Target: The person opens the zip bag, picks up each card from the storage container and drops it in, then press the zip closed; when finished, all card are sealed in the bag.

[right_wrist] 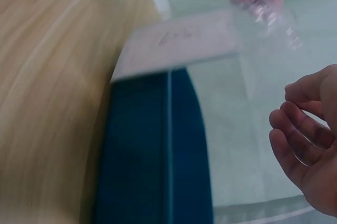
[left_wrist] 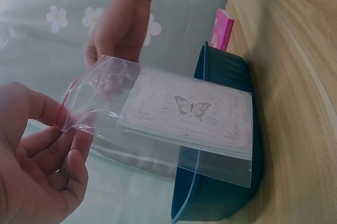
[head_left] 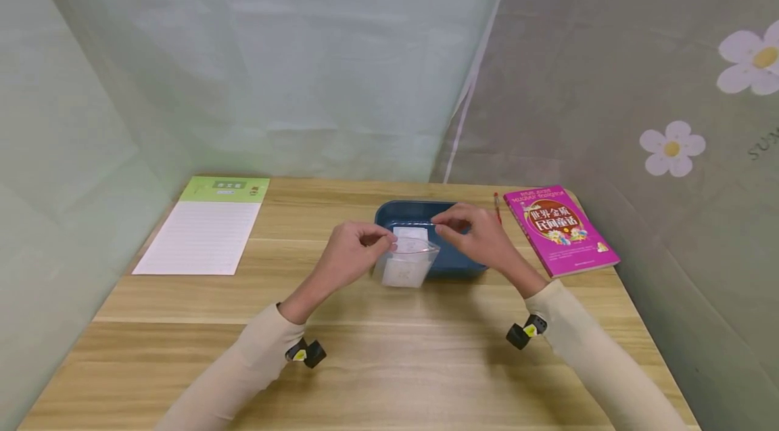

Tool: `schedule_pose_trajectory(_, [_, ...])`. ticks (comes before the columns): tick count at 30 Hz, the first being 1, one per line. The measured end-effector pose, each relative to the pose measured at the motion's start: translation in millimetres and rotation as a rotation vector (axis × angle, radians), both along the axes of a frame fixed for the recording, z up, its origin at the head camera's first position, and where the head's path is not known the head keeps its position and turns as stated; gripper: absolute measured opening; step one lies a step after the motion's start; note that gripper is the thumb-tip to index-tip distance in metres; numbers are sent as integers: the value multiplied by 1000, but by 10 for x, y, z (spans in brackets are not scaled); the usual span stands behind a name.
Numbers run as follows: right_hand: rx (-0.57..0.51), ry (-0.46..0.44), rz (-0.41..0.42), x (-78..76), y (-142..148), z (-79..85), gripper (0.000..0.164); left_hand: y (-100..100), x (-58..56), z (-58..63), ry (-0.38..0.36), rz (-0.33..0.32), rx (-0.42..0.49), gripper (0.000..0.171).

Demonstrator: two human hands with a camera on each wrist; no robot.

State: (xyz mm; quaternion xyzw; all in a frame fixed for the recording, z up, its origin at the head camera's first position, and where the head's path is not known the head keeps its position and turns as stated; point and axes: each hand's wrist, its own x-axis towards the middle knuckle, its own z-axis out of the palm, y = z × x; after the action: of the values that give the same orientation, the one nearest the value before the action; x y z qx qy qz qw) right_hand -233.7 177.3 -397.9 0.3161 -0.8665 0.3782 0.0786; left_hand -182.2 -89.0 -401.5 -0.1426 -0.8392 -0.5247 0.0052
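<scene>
Soft light is casting hazy shadows toward the near right corner of the table [head_left: 389, 363], glare is streaking the clear bag [left_wrist: 108, 112], blur smearing it in the right wrist view

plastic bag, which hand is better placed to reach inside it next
Probably the right hand: it looks free, close to the red-edged end of the plastic bag, while the left hand pinches that end.

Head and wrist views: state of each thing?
Bag: pinched at top by left hand, mouth looks open
Card: inside the bag
Right hand: fingers loosely curled, nothing visible in it
Bin: upright, lidless
Book: closed, flat
Notepad: flat, lined page showing
Pen: lying beside book
</scene>
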Motion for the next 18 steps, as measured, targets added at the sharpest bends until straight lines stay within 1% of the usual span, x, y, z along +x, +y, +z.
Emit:
schedule_pose_trajectory(6, [45,-85,-42,-183,2,-169,18,8,5,7,-5,-7,2,16])
schedule_pose_trajectory(13, [74,-147,-39,-331,4,-332,25,7,9,1,-8,-23,0,16])
schedule_pose_trajectory(18, [110,-191,-40,-441,3,-453,27,4,9,-6,-5,-28,0,16])
